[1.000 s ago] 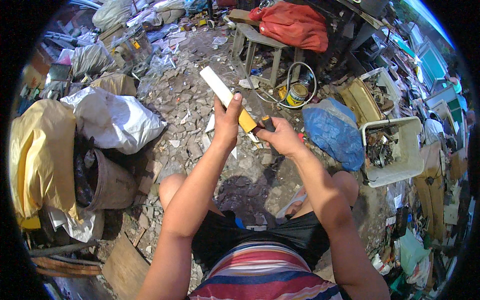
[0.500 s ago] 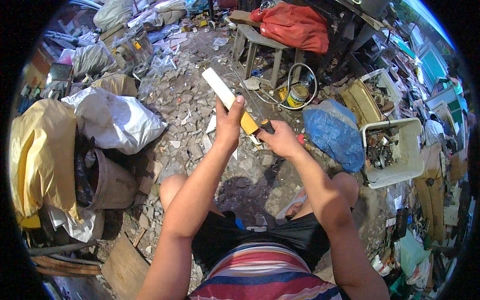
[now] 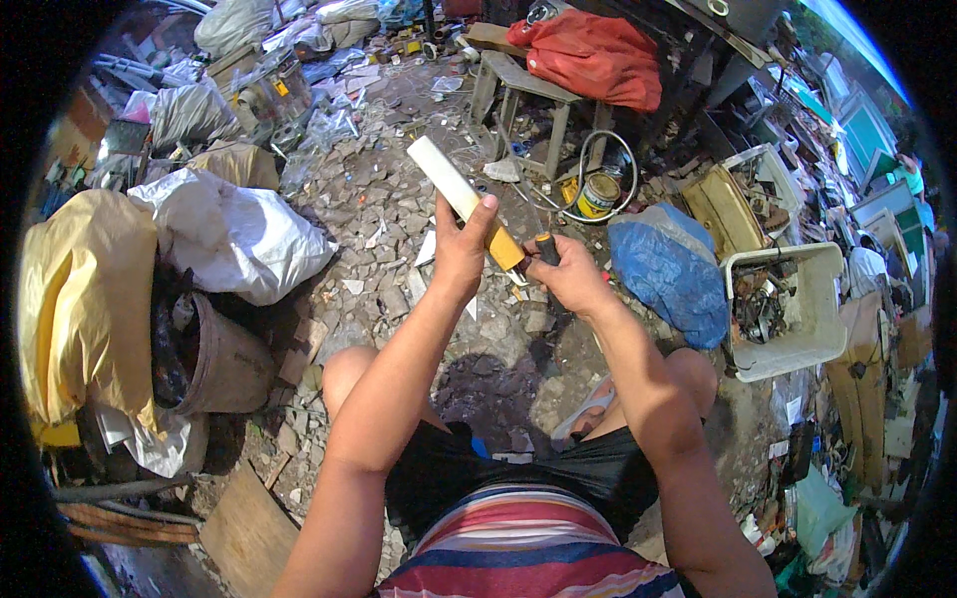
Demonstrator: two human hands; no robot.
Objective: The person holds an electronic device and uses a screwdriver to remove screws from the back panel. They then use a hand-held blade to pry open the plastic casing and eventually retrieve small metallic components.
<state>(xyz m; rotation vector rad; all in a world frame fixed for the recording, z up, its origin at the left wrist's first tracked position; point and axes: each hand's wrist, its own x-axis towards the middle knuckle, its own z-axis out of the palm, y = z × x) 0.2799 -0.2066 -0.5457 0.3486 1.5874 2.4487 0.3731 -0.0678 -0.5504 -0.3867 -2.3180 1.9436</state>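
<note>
My left hand (image 3: 465, 244) is closed round a long, narrow piece with a white upper part (image 3: 439, 171) and a yellow lower part (image 3: 505, 247), held slanting above the rubble. My right hand (image 3: 568, 277) grips a screwdriver (image 3: 545, 249) by its dark handle with an orange end. Its thin shaft points up and away from me. The fingertips of that hand are close to the lower end of the yellow part; whether they touch it I cannot tell. What the piece is, the frames do not show.
Broken rubble covers the ground. To the left are white (image 3: 234, 234) and yellow sacks (image 3: 95, 309) and a bucket (image 3: 224, 359). A wooden stool (image 3: 528, 85) with a red bag (image 3: 598, 60) stands ahead. On the right lie a blue bag (image 3: 668, 269) and a white bin (image 3: 817, 344) holding scrap.
The screwdriver has turned in my right hand, its shaft now pointing more straight ahead. Both hands and the white-and-yellow piece have shifted slightly to the right in view.
</note>
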